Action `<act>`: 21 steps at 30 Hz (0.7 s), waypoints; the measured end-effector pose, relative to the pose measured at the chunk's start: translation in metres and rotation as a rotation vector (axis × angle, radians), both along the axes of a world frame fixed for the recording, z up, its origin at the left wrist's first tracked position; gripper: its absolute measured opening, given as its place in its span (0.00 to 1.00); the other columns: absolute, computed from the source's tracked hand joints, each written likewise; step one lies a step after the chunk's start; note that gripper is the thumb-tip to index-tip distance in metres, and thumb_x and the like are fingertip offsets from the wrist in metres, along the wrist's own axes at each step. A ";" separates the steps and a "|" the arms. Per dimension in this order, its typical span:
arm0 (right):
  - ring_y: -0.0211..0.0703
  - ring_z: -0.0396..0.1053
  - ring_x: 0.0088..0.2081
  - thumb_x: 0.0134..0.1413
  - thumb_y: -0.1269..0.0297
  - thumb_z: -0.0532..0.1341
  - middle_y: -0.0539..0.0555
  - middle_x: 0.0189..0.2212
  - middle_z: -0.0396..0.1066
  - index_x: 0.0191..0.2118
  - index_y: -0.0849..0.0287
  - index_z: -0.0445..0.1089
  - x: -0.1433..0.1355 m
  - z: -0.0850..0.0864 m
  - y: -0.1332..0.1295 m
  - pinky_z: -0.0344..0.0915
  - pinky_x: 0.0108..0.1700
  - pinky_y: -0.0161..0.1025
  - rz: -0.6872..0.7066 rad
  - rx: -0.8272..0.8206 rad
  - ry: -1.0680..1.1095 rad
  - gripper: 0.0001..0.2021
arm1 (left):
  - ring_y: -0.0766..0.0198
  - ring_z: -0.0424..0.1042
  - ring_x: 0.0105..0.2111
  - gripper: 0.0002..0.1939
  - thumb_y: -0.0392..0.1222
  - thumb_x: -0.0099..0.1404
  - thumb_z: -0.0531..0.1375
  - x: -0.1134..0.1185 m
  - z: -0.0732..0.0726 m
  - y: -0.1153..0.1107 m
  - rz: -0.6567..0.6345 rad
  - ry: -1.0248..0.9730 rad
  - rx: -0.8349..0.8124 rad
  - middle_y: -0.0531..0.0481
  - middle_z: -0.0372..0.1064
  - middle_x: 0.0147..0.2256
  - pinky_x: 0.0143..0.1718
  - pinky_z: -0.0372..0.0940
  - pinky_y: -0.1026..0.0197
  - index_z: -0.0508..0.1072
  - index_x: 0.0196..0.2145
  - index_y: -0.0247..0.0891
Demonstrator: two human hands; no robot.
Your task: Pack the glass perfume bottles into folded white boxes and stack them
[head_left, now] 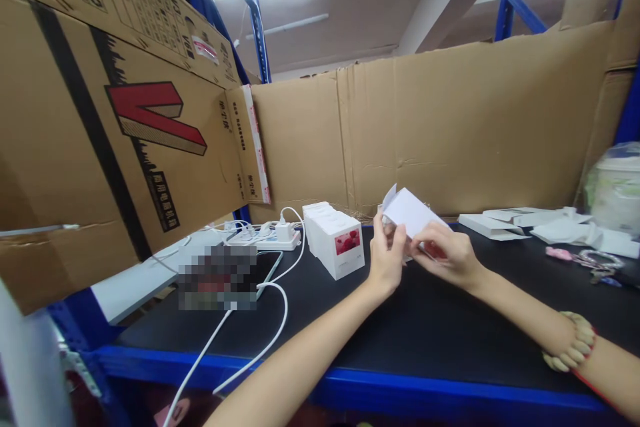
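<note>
White box (pixel 413 211) — flap (pixel 389 198) raised, inside hidden, both hands (pixel 388 260) gripping it, cartons (pixel 349 255) lined up nearby

at the lower right of the frame, the person's right forearm (pixel 525 313) wears a bracelet (pixel 563 350) of chunky, rounded, pale cream beads, with a thin red cord (pixel 597 391) beside it; left hand (pixel 387 259) and right hand (pixel 453 252) are bare.

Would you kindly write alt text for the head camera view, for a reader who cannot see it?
A person's left hand and right hand hold a small white box, its flap open, above a black tabletop. A row of white boxes stands to the left; more white cartons lie to the right, with a cardboard wall behind.
</note>
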State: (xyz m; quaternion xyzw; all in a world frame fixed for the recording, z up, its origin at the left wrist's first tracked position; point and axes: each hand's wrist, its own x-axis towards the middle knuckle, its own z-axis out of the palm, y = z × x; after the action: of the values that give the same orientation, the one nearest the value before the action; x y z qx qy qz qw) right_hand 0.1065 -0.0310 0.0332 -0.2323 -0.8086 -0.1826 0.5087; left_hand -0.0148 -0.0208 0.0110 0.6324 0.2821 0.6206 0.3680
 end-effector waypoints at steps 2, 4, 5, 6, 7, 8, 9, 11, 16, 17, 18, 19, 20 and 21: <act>0.32 0.59 0.15 0.46 0.68 0.54 0.47 0.17 0.65 0.23 0.53 0.63 -0.001 -0.001 0.000 0.56 0.18 0.31 0.049 0.009 -0.047 0.05 | 0.71 0.61 0.19 0.25 0.52 0.61 0.49 0.000 0.002 -0.001 0.017 -0.028 -0.038 0.54 0.65 0.28 0.16 0.58 0.69 0.51 0.54 0.41; 0.33 0.60 0.16 0.45 0.68 0.54 0.47 0.19 0.66 0.26 0.53 0.63 -0.001 -0.003 0.000 0.57 0.18 0.31 0.066 -0.023 -0.083 0.03 | 0.71 0.61 0.19 0.23 0.50 0.61 0.49 -0.001 0.003 -0.001 0.037 -0.021 -0.042 0.55 0.64 0.26 0.16 0.58 0.69 0.53 0.52 0.41; 0.33 0.60 0.16 0.44 0.67 0.54 0.47 0.20 0.67 0.27 0.53 0.64 0.000 -0.004 0.000 0.58 0.19 0.32 0.065 -0.052 -0.096 0.03 | 0.71 0.62 0.20 0.21 0.49 0.62 0.48 -0.002 0.003 -0.001 0.055 -0.005 -0.032 0.56 0.64 0.25 0.17 0.59 0.69 0.54 0.51 0.41; 0.34 0.61 0.17 0.43 0.66 0.54 0.48 0.20 0.67 0.29 0.53 0.64 0.000 -0.006 0.001 0.58 0.19 0.32 0.060 -0.083 -0.103 0.04 | 0.70 0.63 0.21 0.19 0.47 0.63 0.48 -0.003 0.003 0.000 0.076 0.016 -0.013 0.56 0.64 0.24 0.20 0.61 0.68 0.55 0.50 0.41; 0.35 0.61 0.18 0.43 0.65 0.54 0.48 0.22 0.67 0.32 0.53 0.64 0.001 -0.007 0.002 0.58 0.19 0.33 0.057 -0.111 -0.103 0.06 | 0.69 0.64 0.22 0.17 0.45 0.63 0.47 -0.004 0.002 0.000 0.100 0.041 0.012 0.56 0.64 0.24 0.23 0.62 0.67 0.56 0.49 0.41; 0.36 0.61 0.18 0.43 0.64 0.54 0.48 0.22 0.67 0.33 0.53 0.64 0.002 -0.008 0.003 0.59 0.20 0.34 0.058 -0.130 -0.096 0.08 | 0.69 0.65 0.23 0.15 0.43 0.64 0.47 -0.005 0.002 0.001 0.129 0.069 0.036 0.56 0.64 0.23 0.26 0.63 0.66 0.57 0.48 0.40; 0.36 0.62 0.19 0.44 0.64 0.53 0.49 0.23 0.67 0.33 0.53 0.64 0.003 -0.009 0.005 0.59 0.20 0.34 0.055 -0.141 -0.082 0.08 | 0.69 0.66 0.24 0.14 0.41 0.64 0.46 -0.006 0.001 0.002 0.162 0.097 0.056 0.56 0.64 0.23 0.29 0.63 0.65 0.59 0.47 0.40; 0.36 0.63 0.20 0.46 0.64 0.52 0.49 0.25 0.67 0.31 0.53 0.64 0.005 -0.008 0.008 0.60 0.21 0.34 -0.001 -0.145 -0.026 0.06 | 0.68 0.66 0.25 0.13 0.39 0.64 0.45 -0.007 0.000 0.004 0.235 0.152 0.072 0.55 0.66 0.25 0.31 0.63 0.63 0.61 0.45 0.40; 0.41 0.66 0.29 0.50 0.62 0.52 0.53 0.31 0.66 0.28 0.52 0.68 0.011 -0.001 0.015 0.62 0.23 0.36 -0.263 -0.145 0.196 0.08 | 0.66 0.69 0.31 0.14 0.38 0.65 0.43 -0.011 0.000 0.006 0.367 0.222 0.114 0.51 0.70 0.35 0.36 0.63 0.61 0.61 0.46 0.40; 0.42 0.66 0.30 0.50 0.61 0.52 0.54 0.33 0.66 0.30 0.52 0.68 0.012 0.000 0.016 0.63 0.23 0.37 -0.281 -0.161 0.231 0.09 | 0.65 0.69 0.35 0.15 0.38 0.65 0.43 -0.011 0.000 0.006 0.379 0.216 0.124 0.49 0.70 0.38 0.38 0.63 0.61 0.61 0.47 0.40; 0.42 0.66 0.32 0.51 0.60 0.52 0.54 0.34 0.65 0.31 0.52 0.69 0.013 0.000 0.017 0.63 0.23 0.37 -0.286 -0.188 0.257 0.09 | 0.65 0.69 0.37 0.15 0.38 0.65 0.43 -0.011 0.001 0.006 0.387 0.208 0.128 0.48 0.69 0.41 0.39 0.63 0.60 0.60 0.48 0.39; 0.42 0.66 0.32 0.51 0.59 0.51 0.55 0.35 0.64 0.32 0.52 0.69 0.013 -0.001 0.019 0.63 0.23 0.37 -0.280 -0.222 0.271 0.10 | 0.64 0.69 0.39 0.16 0.38 0.65 0.43 -0.011 0.001 0.006 0.393 0.201 0.128 0.48 0.69 0.43 0.41 0.63 0.60 0.60 0.48 0.39; 0.42 0.66 0.33 0.52 0.58 0.51 0.55 0.36 0.63 0.33 0.52 0.68 0.014 -0.002 0.020 0.63 0.24 0.37 -0.265 -0.262 0.276 0.11 | 0.64 0.69 0.40 0.16 0.38 0.65 0.43 -0.011 0.001 0.006 0.397 0.196 0.125 0.47 0.68 0.44 0.41 0.62 0.60 0.59 0.49 0.39; 0.43 0.66 0.33 0.52 0.57 0.50 0.55 0.36 0.63 0.34 0.53 0.68 0.014 -0.003 0.022 0.63 0.24 0.37 -0.242 -0.301 0.278 0.11 | 0.64 0.68 0.41 0.16 0.38 0.65 0.43 -0.011 0.001 0.006 0.401 0.191 0.123 0.47 0.68 0.45 0.42 0.62 0.59 0.59 0.49 0.39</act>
State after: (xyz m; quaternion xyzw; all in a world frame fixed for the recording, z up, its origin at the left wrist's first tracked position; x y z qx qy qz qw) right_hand 0.1205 -0.0092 0.0305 -0.4238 -0.7152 -0.0859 0.5492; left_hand -0.0257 -0.0153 0.0124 0.6406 0.3973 0.6348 0.1695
